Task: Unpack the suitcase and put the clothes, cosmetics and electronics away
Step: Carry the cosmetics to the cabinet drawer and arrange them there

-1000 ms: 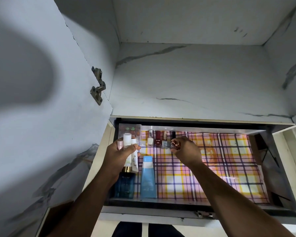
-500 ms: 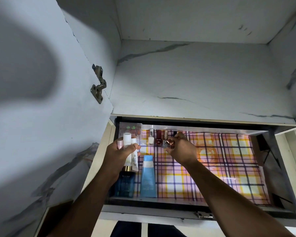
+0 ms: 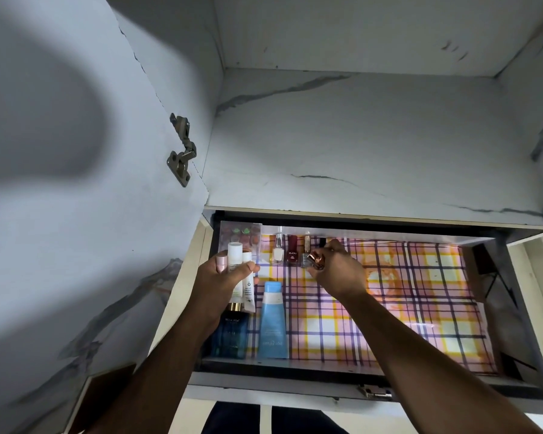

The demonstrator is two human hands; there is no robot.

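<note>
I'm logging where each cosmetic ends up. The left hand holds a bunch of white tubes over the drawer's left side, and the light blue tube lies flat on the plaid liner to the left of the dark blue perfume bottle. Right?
Not quite. In the head view the light blue tube lies to the right of the dark blue perfume bottle, not the left. The rest holds: the left hand grips white tubes over the drawer's left side, and the blue tube lies flat on the plaid liner.

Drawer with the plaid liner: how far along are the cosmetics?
Done: a blue tube, dark blue perfume bottle and small polish bottles lie inside. In hand: right hand pinches a rose-gold-capped bottle. Left: white tubes in the left hand.
</note>
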